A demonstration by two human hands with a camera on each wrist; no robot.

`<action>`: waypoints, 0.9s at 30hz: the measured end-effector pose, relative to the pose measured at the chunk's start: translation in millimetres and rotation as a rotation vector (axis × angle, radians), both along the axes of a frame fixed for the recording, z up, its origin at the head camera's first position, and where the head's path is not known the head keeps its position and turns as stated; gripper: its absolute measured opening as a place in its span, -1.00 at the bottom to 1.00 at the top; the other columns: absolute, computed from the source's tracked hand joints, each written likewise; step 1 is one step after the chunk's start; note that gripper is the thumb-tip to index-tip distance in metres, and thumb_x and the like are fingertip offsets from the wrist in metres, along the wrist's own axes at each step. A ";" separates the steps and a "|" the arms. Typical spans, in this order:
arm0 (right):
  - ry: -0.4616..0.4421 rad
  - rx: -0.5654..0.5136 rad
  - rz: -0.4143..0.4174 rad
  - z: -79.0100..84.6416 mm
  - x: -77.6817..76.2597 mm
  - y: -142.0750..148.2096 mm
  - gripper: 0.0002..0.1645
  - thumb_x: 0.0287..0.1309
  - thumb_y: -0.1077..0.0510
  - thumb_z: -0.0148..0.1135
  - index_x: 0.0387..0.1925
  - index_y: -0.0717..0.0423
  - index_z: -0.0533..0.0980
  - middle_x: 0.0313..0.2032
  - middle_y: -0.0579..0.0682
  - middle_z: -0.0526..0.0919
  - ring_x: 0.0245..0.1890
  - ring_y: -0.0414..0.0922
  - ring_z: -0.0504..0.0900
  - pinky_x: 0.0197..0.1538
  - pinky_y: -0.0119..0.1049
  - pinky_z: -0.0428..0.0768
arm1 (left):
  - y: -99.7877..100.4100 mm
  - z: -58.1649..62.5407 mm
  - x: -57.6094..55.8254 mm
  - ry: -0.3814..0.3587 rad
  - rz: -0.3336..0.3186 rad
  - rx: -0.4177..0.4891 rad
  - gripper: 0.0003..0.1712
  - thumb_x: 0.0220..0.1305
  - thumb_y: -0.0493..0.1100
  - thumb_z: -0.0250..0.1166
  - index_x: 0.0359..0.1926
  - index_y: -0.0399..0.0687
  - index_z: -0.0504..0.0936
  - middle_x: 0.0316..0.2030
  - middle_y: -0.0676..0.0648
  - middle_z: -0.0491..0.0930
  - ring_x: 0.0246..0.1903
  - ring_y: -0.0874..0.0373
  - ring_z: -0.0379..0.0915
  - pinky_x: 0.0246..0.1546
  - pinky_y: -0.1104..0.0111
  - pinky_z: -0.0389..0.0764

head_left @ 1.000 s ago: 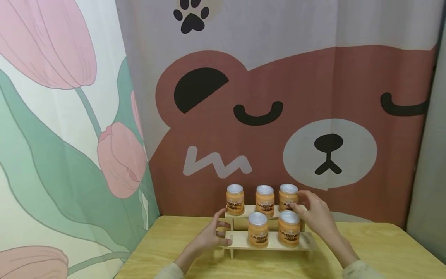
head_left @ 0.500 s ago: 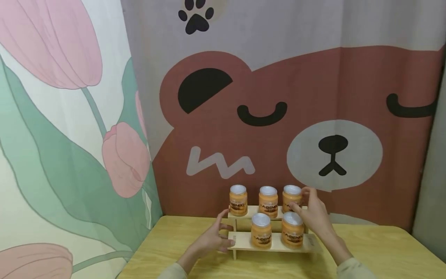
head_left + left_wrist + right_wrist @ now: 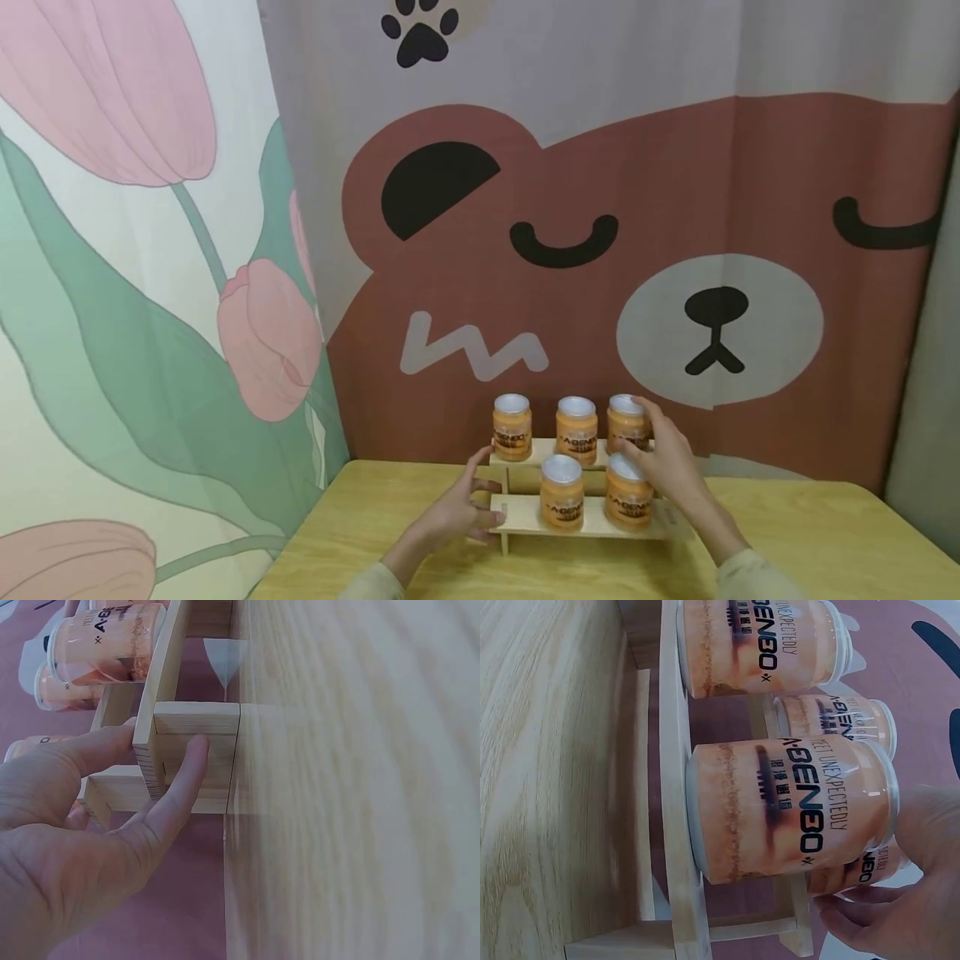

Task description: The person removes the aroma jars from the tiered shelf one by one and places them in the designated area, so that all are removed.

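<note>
A two-tier wooden display rack [image 3: 517, 518] stands on the table with several orange cans with silver lids on it. My left hand [image 3: 453, 510] holds the rack's left end. In the left wrist view, one finger of the left hand [image 3: 71, 840] touches the lower shelf's edge and another lies against its leg. My right hand [image 3: 675, 458] grips the rightmost can [image 3: 624, 427] on the upper tier, thumb in front and fingers at its right side. A front-row can [image 3: 787, 810] partly hides that grip in the right wrist view.
Two more cans, one at the left [image 3: 512, 429] and one in the middle [image 3: 577, 432], stand on the upper tier. Another can [image 3: 562, 496] stands on the lower tier. The pale wooden table [image 3: 795, 533] reaches back to a bear-print curtain [image 3: 465, 408].
My right hand has shifted slightly left and forward, its fingers closer around the rightmost upper can. The left hand keeps its place at the rack. The cans show no clear movement.
</note>
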State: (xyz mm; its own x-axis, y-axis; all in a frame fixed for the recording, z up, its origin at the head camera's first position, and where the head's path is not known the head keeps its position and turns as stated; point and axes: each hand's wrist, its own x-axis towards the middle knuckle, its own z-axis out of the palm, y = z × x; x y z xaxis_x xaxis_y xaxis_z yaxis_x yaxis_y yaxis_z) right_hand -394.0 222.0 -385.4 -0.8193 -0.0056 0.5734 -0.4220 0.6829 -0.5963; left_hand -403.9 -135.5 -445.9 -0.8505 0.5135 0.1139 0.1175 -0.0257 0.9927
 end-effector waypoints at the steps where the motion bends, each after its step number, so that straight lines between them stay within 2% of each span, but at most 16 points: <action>1: -0.001 -0.005 -0.004 -0.7 -0.9 -0.6 -0.07 0.29 0.09 0.42 0.52 0.14 0.13 0.13 0.41 0.46 0.08 0.32 0.51 -0.07 0.25 0.58 | -0.2 0.0 -0.3 -0.002 0.003 -0.001 0.24 0.22 -0.53 0.36 0.62 0.35 -0.15 0.26 -0.42 0.25 -0.11 -0.20 0.57 -0.22 -0.16 0.68; 8: 0.001 -0.076 -0.016 -7.0 -2.5 -1.5 -0.11 0.31 0.10 0.40 0.53 0.07 0.16 0.08 0.33 0.51 -0.02 0.23 0.58 -0.15 0.09 0.62 | 0.4 -1.0 -1.8 -0.021 0.004 0.005 0.24 0.23 -0.56 0.33 0.62 0.38 -0.15 0.24 -0.40 0.26 -0.12 -0.20 0.57 -0.21 -0.16 0.68; 18: 0.032 -0.170 -0.026 -10.6 -1.9 -2.9 -0.11 0.26 0.08 0.45 0.52 0.02 0.24 0.10 0.33 0.58 -0.01 0.23 0.63 -0.14 0.09 0.67 | 0.7 -9.7 -6.3 -0.048 0.013 0.017 0.26 0.22 -0.56 0.32 0.61 0.43 -0.16 0.26 -0.40 0.22 -0.11 -0.22 0.55 -0.23 -0.14 0.69; 27: 0.074 -0.193 -0.050 -3.8 -4.3 -4.2 -0.10 0.21 0.17 0.48 0.51 -0.01 0.27 0.08 0.31 0.61 -0.03 0.18 0.64 -0.10 0.07 0.63 | 1.9 -6.0 -5.5 -0.039 0.013 0.008 0.25 0.24 -0.54 0.31 0.61 0.45 -0.18 0.29 -0.45 0.16 -0.11 -0.22 0.56 -0.23 -0.14 0.70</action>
State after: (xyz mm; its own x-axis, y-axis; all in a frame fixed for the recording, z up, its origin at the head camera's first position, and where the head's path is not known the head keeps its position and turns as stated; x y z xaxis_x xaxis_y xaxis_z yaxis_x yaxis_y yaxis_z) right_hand -398.3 217.8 -389.2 -0.7716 0.1494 0.6183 -0.4379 0.5803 -0.6867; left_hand -409.4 -133.6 -451.9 -0.8612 0.5012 0.0846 0.0788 -0.0327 0.9964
